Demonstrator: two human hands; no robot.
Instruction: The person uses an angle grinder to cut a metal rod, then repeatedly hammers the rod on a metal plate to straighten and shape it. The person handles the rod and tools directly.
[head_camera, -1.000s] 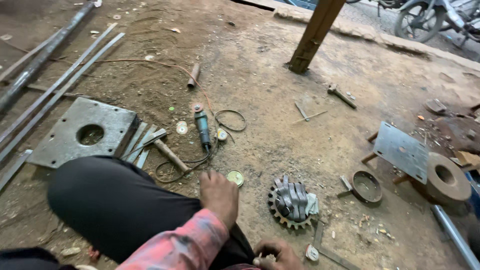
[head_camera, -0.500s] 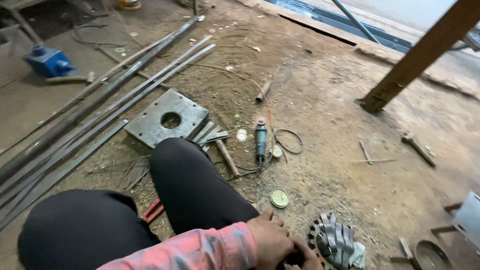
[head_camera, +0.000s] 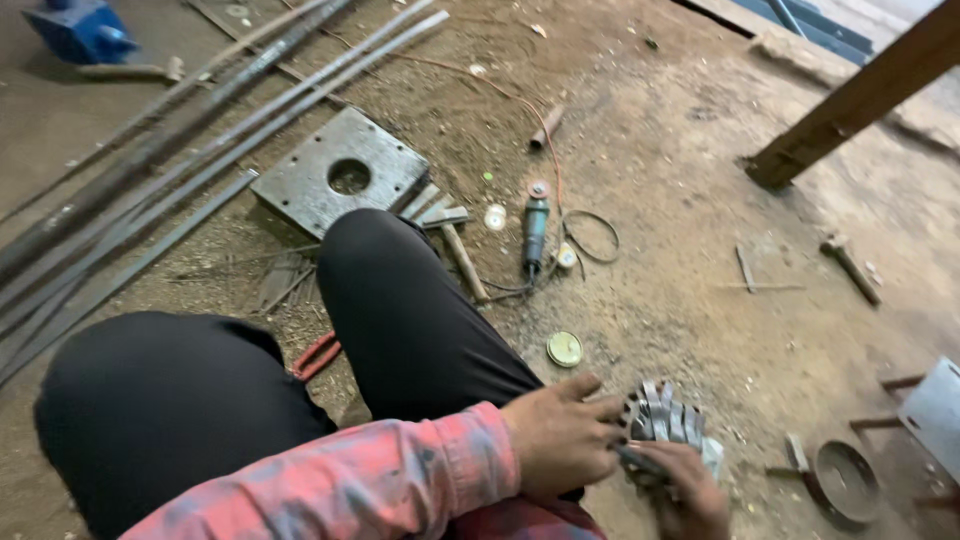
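While both hands, left hand (head_camera: 560, 440) and right hand (head_camera: 685, 490), grip the toothed gear (head_camera: 665, 420) on the dirt floor (head_camera: 700, 200), the angle grinder (head_camera: 535, 230) lies untouched nearby.

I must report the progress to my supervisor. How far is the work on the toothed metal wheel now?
Done: the toothed metal wheel lies on the dirt floor with flat steel pieces stacked on it. In hand: the left hand and the right hand both touch it, with a dark rod between them. Left: the angle grinder and the hammer lie untouched. How much remains cannot be told.
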